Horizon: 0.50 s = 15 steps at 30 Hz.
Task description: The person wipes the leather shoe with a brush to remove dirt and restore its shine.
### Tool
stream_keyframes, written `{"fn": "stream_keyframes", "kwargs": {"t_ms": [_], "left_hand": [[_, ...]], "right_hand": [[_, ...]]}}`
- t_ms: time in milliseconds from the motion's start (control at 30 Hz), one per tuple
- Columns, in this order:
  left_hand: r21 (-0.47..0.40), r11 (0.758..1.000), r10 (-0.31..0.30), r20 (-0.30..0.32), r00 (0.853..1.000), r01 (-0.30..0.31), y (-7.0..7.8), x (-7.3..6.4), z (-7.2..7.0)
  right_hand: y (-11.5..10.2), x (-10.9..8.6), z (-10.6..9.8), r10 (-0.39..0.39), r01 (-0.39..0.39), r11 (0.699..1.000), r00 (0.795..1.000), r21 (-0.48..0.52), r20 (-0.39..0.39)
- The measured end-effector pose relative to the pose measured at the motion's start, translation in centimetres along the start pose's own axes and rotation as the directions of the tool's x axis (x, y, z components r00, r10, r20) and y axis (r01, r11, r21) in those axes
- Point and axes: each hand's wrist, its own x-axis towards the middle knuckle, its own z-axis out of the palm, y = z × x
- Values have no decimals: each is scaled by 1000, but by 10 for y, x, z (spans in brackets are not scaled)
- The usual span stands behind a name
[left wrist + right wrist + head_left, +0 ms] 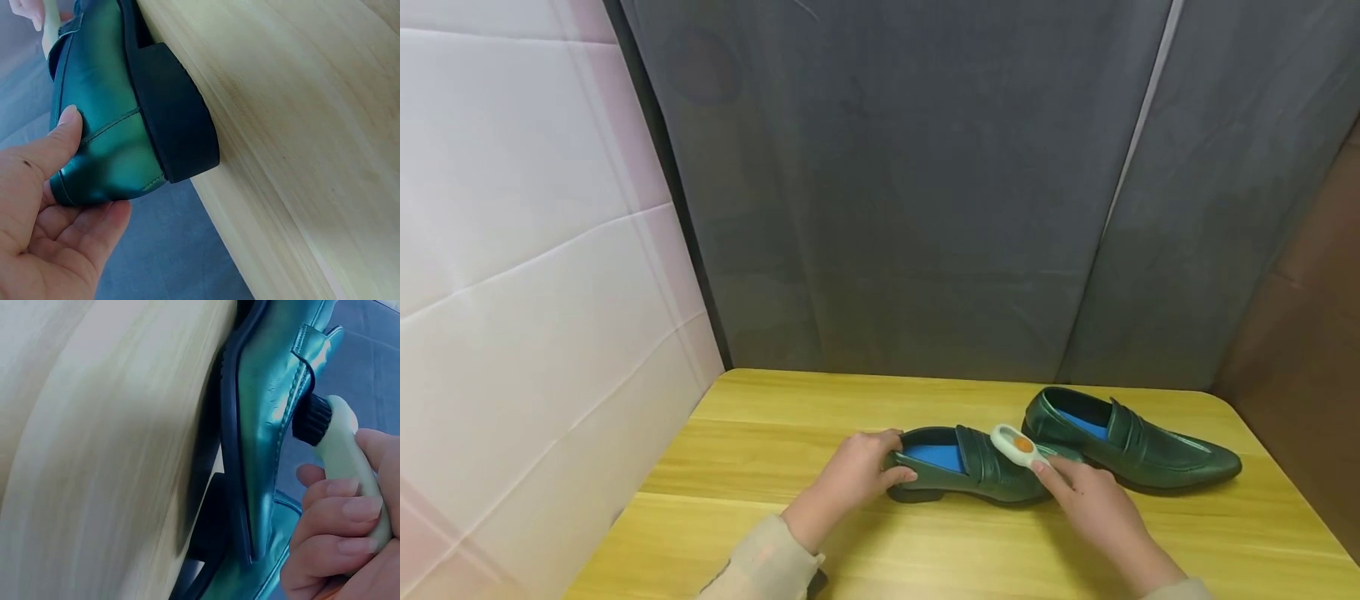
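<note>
A dark green loafer (pixel 1000 479) with a blue insole lies on the table, toe to the right. At its heel, my left hand (pixel 859 467) grips the back of the shoe; in the left wrist view the thumb lies along the side and the fingers curl round the heel counter (pixel 119 169). My right hand (pixel 1093 504) holds a pale green shoe brush (pixel 1017 446) with an orange spot over the loafer's vamp. In the right wrist view the brush's black bristles (pixel 312 419) meet the upper near the strap, and the fingers wrap round the handle.
A second green loafer (pixel 1138 446) stands behind and to the right, its heel close to the first shoe's toe. The yellow wood-grain table (pixel 760 467) is bounded by a grey curtain (pixel 887 208) behind, a white panel (pixel 535 250) left and a brown one (pixel 1300 333) right.
</note>
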Motion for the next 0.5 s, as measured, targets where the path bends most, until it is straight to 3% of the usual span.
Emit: {"fn": "stream_keyframes", "kwargs": {"t_ms": [267, 500], "left_hand": [[12, 1000, 20, -9, 1000, -20, -1, 0, 0], [24, 1000, 20, -21, 1000, -19, -1, 0, 1]], "right_hand": [[-15, 7, 7, -64, 66, 997, 997, 51, -30], [-30, 15, 14, -89, 89, 996, 996, 10, -19]]}}
